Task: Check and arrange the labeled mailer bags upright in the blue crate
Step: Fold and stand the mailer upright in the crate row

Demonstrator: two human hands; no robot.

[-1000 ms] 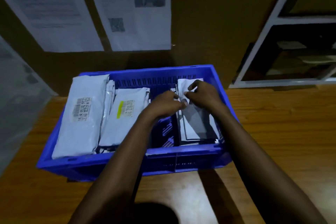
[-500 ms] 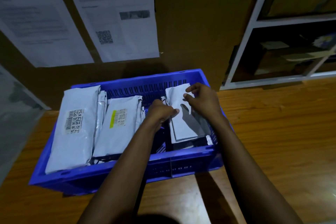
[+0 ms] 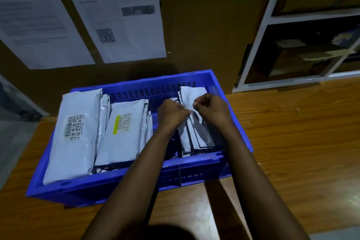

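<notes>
A blue crate [image 3: 196, 173] stands on a wooden table. At its left leans a large white mailer bag [image 3: 74, 132] with a barcode label. Beside it leans a second white mailer bag [image 3: 122, 132] with a yellow-striped label. At the crate's right end stands a bunch of small white mailer bags [image 3: 194, 134]. My left hand [image 3: 172, 115] and my right hand [image 3: 211, 110] are both inside the crate, each pinching the top edge of those small bags. The bags' labels are hidden from me.
A brown cardboard wall with printed paper sheets [image 3: 124, 15] rises just behind the crate. A white shelf unit [image 3: 259, 48] with boxes stands at the back right. Wooden table top [image 3: 292, 142] stretches to the right of the crate.
The view has tilted so the crate sits lower in frame. My two hands have come closer together on the top of the small bags at the right end.
</notes>
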